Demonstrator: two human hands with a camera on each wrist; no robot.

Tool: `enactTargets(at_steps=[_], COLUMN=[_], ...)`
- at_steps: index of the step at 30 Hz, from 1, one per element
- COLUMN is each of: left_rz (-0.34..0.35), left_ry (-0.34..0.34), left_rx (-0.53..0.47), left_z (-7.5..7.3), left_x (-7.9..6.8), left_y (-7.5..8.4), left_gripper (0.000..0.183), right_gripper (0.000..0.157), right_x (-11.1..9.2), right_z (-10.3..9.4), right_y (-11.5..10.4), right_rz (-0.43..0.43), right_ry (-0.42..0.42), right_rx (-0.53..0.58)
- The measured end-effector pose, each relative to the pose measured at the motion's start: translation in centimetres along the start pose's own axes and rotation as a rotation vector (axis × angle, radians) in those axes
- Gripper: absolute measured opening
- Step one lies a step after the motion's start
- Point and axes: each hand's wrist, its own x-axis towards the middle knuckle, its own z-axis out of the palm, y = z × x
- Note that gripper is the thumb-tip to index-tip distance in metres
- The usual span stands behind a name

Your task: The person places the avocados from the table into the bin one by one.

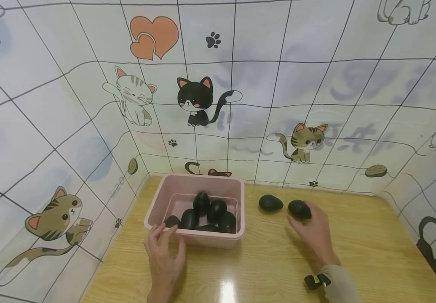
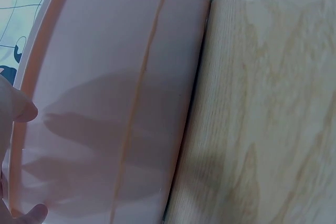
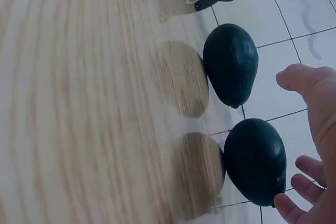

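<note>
Two dark avocados lie on the wooden table right of the pink plastic bin (image 1: 218, 240). My right hand (image 1: 316, 227) is at the right one, the avocado (image 1: 298, 209). In the right wrist view, its thumb stands apart from that avocado (image 3: 255, 162), and the fingers are spread, one fingertip by the narrow end. The other avocado (image 1: 270, 203) lies just to the left. My left hand (image 1: 166, 256) rests at the bin's front rim with its fingers apart. Several more avocados (image 1: 216, 211) are inside the bin, some partly hidden by its front wall.
The light wooden table (image 1: 263, 265) runs back to a wall (image 1: 255, 92) covered in white cat-patterned sheeting. This covering also rises at the left and right sides. A black device with a strap (image 1: 317, 281) sits on the right wrist.
</note>
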Motion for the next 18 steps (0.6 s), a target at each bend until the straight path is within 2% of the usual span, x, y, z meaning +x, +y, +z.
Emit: enactTargets(at_steps=[6,13,18], left_rz=[0.009,-0.016,0.002], left_ry=[0.005,-0.019,0.003], left_rx=[0.005,0.004,0.005], left_z=[0.1,0.0,0.1], left_x=[0.0,0.0,0.1], left_y=[-0.1,0.0,0.0], left_gripper=[0.037,0.035,0.036], right_gripper=[0.084,0.089,0.091], right_x=[0.5,0.9,1.1], right_z=[-0.3,-0.3,-0.3], right_y=[0.7,1.5,1.8], right_rz=[0.043,0.094,0.114], right_ry=[-0.025,-0.085,-0.119], right_rx=[-0.039,-0.073,-0.077])
